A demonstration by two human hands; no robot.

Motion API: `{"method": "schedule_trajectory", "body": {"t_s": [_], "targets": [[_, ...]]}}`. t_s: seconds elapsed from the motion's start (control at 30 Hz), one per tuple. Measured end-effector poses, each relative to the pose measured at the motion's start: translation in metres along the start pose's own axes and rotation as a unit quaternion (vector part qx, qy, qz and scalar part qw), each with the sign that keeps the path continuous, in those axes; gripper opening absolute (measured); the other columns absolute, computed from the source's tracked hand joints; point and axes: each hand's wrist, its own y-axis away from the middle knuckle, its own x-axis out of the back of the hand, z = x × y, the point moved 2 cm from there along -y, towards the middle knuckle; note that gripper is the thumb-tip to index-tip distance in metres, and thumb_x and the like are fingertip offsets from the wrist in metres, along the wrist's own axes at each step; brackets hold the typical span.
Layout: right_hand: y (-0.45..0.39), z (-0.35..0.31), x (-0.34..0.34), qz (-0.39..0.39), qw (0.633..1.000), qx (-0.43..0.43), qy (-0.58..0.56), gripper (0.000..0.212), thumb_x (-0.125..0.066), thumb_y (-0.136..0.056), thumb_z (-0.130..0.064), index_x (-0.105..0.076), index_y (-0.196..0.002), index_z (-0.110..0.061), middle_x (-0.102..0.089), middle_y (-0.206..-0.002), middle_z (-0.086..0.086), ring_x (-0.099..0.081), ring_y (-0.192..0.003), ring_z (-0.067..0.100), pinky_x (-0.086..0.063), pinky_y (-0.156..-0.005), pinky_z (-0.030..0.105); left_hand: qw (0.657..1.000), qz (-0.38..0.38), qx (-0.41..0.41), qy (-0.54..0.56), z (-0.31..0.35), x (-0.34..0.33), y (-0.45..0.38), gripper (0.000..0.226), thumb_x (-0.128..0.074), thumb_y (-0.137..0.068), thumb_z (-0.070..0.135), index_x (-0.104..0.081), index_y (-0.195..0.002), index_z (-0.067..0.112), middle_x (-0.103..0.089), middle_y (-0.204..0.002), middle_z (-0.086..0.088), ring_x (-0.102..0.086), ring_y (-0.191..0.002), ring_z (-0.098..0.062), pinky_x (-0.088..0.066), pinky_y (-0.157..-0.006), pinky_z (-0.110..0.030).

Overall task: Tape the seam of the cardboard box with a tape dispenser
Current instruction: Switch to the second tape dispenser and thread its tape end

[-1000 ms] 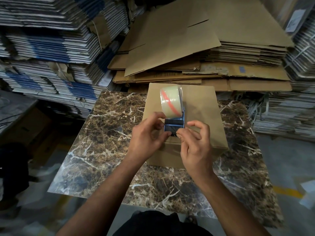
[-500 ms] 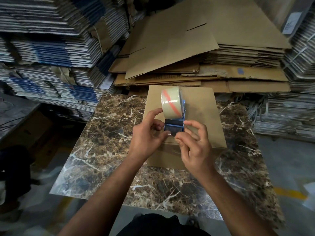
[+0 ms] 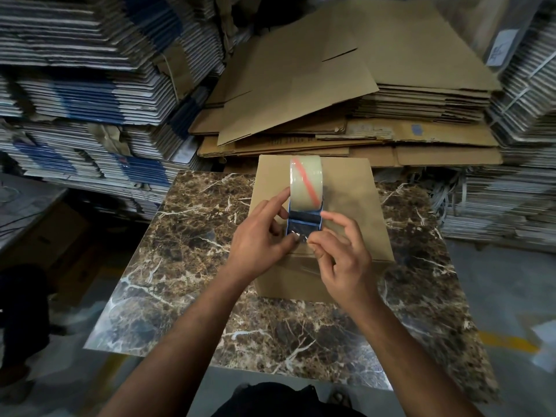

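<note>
A closed brown cardboard box [image 3: 352,188] stands on the marble table [image 3: 186,236]. Above its top I hold a blue tape dispenser [image 3: 304,222] carrying a clear tape roll [image 3: 305,185] with an orange streak. My left hand [image 3: 260,242] grips the dispenser's left side, index finger against the roll. My right hand [image 3: 341,254] pinches the loose tape end at the dispenser's near edge between thumb and forefinger. A strip of clear tape shows on the box's front face below my hands. The top seam is hidden behind the dispenser and hands.
Flattened brown cardboard sheets [image 3: 301,85] lie stacked right behind the table. Tall stacks of bundled flat cartons [image 3: 75,85] rise on the left and more bundled cartons [image 3: 511,176] on the right. A yellow floor line [image 3: 508,341] runs at the right.
The dispenser has tilted so the roll stands straighter and a little farther along the box top. My right thumb and forefinger have closed on the tape end at the dispenser's near edge.
</note>
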Motion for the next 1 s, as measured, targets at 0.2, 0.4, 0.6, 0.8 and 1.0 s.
{"method": "schedule_trajectory", "body": {"t_s": [0.2, 0.4, 0.6, 0.8, 1.0], "targets": [[0.003, 0.0, -0.003, -0.009, 1.0, -0.011, -0.005, 0.012, -0.068, -0.091, 0.004, -0.073, -0.094, -0.006, -0.054, -0.139, 0.018, -0.069, -0.118, 0.024, -0.047, -0.109, 0.023, 1.0, -0.006, -0.003, -0.014, -0.003, -0.001, 0.002, 0.09, -0.079, -0.081, 0.029, -0.03, -0.157, 0.037, -0.057, -0.103, 0.014, -0.055, -0.079, -0.007, -0.054, -0.07, -0.035], [0.0, 0.0, 0.002, 0.019, 1.0, -0.003, -0.014, 0.007, -0.07, -0.09, 0.001, -0.075, -0.091, -0.005, -0.06, -0.132, 0.021, -0.066, -0.118, 0.017, -0.053, -0.105, 0.028, 0.995, 0.064, 0.043, 0.056, -0.004, -0.005, 0.008, 0.09, -0.088, -0.074, 0.03, -0.041, -0.15, 0.035, -0.067, -0.098, 0.016, -0.063, -0.08, -0.005, -0.056, -0.076, -0.021], [0.001, -0.004, 0.001, 0.028, 1.0, -0.004, 0.013, 0.01, -0.071, -0.091, -0.002, -0.077, -0.097, -0.005, -0.066, -0.125, 0.019, -0.071, -0.111, 0.021, -0.054, -0.102, 0.026, 0.987, 0.133, -0.057, 0.069, -0.003, -0.006, 0.029, 0.042, -0.088, -0.076, 0.013, -0.068, -0.113, 0.016, -0.063, -0.104, 0.006, -0.062, -0.09, -0.008, -0.058, -0.072, -0.032], [-0.006, -0.003, 0.007, 0.047, 0.998, 0.01, 0.049, 0.009, -0.072, -0.095, -0.014, -0.08, -0.099, -0.012, -0.075, -0.107, 0.004, -0.072, -0.095, 0.014, -0.059, -0.083, 0.027, 0.984, 0.142, -0.077, 0.076, -0.006, -0.004, 0.032, 0.017, -0.08, -0.083, 0.015, -0.079, -0.1, 0.013, -0.072, -0.106, 0.0, -0.066, -0.106, -0.016, -0.056, -0.087, -0.041], [-0.008, 0.001, 0.008, 0.04, 0.997, 0.027, 0.062, 0.008, -0.074, -0.092, -0.008, -0.08, -0.097, -0.012, -0.078, -0.094, -0.001, -0.07, -0.085, 0.018, -0.055, -0.076, 0.027, 0.984, 0.13, -0.065, 0.103, -0.003, -0.002, 0.032, 0.009, -0.077, -0.086, 0.01, -0.077, -0.096, 0.009, -0.075, -0.106, 0.002, -0.067, -0.105, -0.012, -0.057, -0.086, -0.041]]}}
